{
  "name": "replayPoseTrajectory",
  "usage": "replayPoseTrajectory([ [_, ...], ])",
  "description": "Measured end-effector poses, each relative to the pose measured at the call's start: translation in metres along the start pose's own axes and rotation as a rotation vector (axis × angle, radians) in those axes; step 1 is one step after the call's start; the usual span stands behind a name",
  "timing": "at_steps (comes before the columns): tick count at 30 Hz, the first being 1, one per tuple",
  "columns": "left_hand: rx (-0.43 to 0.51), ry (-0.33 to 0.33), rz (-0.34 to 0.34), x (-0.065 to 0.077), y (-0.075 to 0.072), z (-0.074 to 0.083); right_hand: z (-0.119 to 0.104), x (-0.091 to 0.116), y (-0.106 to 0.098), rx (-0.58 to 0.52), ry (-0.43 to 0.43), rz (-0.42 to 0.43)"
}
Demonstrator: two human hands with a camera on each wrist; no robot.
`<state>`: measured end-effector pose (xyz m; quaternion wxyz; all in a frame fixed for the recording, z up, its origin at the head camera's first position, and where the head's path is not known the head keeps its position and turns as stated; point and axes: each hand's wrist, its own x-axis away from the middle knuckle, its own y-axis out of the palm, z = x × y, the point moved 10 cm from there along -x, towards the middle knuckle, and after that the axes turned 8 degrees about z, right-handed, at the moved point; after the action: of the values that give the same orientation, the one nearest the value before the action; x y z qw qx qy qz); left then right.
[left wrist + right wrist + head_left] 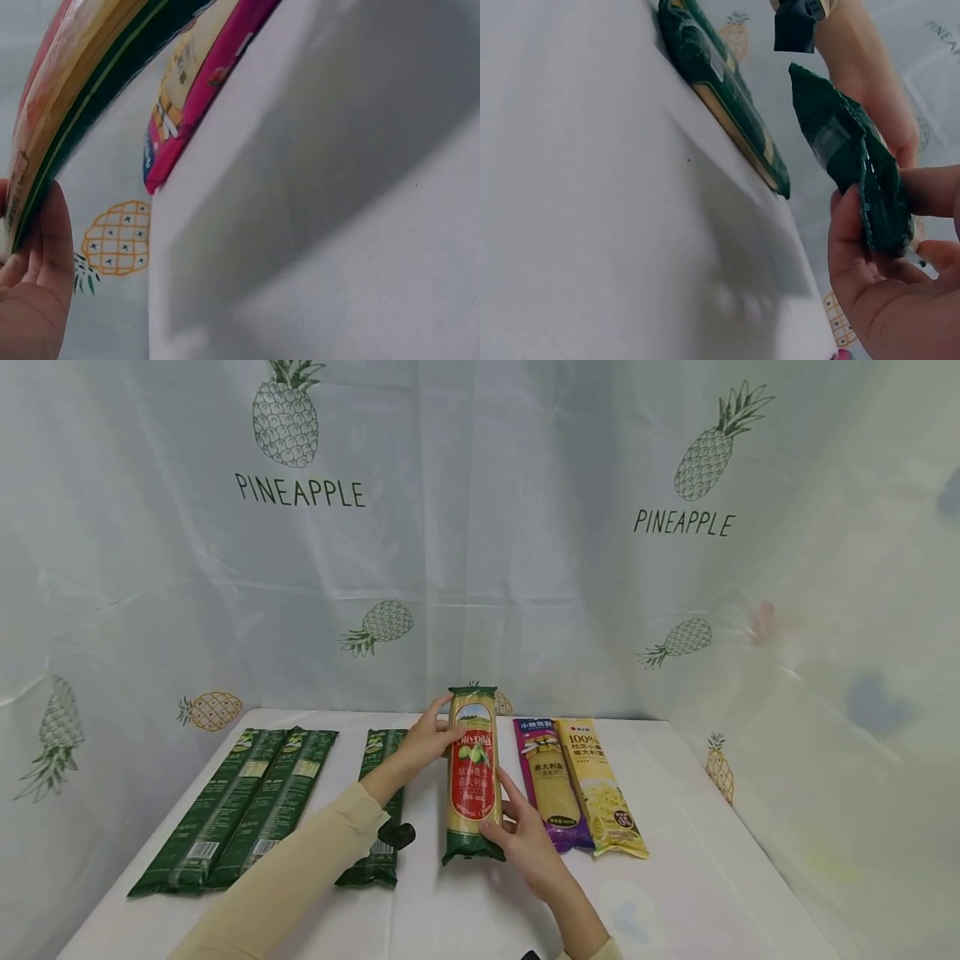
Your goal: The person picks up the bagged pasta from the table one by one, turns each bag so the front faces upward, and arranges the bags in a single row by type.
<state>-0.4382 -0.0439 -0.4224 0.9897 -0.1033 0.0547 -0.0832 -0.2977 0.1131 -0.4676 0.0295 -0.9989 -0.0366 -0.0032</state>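
Note:
A pack of spaghetti (473,793) with a red label and green ends stands nearly upright above the table, its front facing me. My left hand (429,739) grips its upper left edge; in the left wrist view the left fingers (54,232) curl behind the pack. My right hand (528,847) holds the lower right edge, and the right wrist view shows thumb and fingers pinching the green end (889,202). Just left lies a single green pasta pack (382,760), back side up, partly behind the left forearm.
Two green packs (225,810) lie side by side at the table's left. A purple pasta pack (553,781) and a yellow pasta pack (603,789) lie to the right. A pineapple-print curtain (495,543) hangs behind the white table (697,877).

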Motion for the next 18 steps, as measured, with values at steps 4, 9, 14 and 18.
replayPoseTrajectory([
  [4, -0.011, -0.031, 0.029, 0.0, 0.002, -0.007, 0.002, 0.0, -0.006, 0.089, -0.004, 0.001],
  [9, -0.008, -0.043, 0.026, -0.003, 0.013, -0.015, 0.004, 0.0, -0.019, 0.218, -0.016, 0.023],
  [14, -0.018, -0.041, 0.019, -0.009, 0.024, -0.024, 0.003, -0.001, -0.031, 0.313, -0.034, 0.021],
  [18, 0.0, -0.043, 0.016, -0.012, 0.033, -0.021, -0.001, -0.003, -0.041, 0.366, -0.065, 0.012],
])
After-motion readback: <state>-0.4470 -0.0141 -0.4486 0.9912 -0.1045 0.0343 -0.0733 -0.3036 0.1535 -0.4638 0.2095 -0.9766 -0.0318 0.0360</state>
